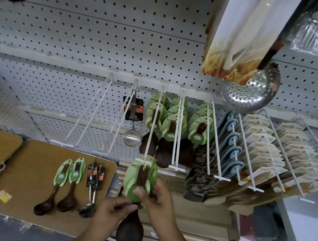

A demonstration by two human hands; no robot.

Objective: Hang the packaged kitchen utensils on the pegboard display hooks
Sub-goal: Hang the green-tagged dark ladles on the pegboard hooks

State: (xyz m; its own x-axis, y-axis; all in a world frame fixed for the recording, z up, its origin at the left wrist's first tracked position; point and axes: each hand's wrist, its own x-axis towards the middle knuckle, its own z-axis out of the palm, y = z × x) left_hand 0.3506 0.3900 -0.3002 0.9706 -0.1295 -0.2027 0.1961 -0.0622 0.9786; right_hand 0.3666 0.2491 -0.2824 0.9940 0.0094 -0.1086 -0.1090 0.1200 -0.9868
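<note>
I see both hands low in the centre of the frame, holding one wooden spoon [130, 227] on a green card [140, 177]. My right hand [159, 197] pinches the lower part of the card, thumb on its dark green round label. My left hand [112, 207] curls its fingers round the spoon's handle just below the card. The spoon's dark bowl hangs down between my forearms. The card's top sits right at the front tip of a white hook [152, 127], just under the crossbar at its end; I cannot tell whether the hook has entered the card's hole.

Further back on that hook, and on the two hooks to its right, hang more green-carded spoons [174, 127], mid-frame. Left of them a steel ladle [131, 134] hangs alone on its hook, and the next hook to the left is bare. To the right, blue-holed packs [232, 141] and rows of beige cards [270, 151] fill further hooks. All are fixed to the white pegboard [84, 30].

In the lower left, on a brown board [31, 162], lie two more carded spoons [67, 185] side by side, with a bundle of steel spoons [93, 187] just to their right. A perforated skimmer [251, 89] hangs at upper right.
</note>
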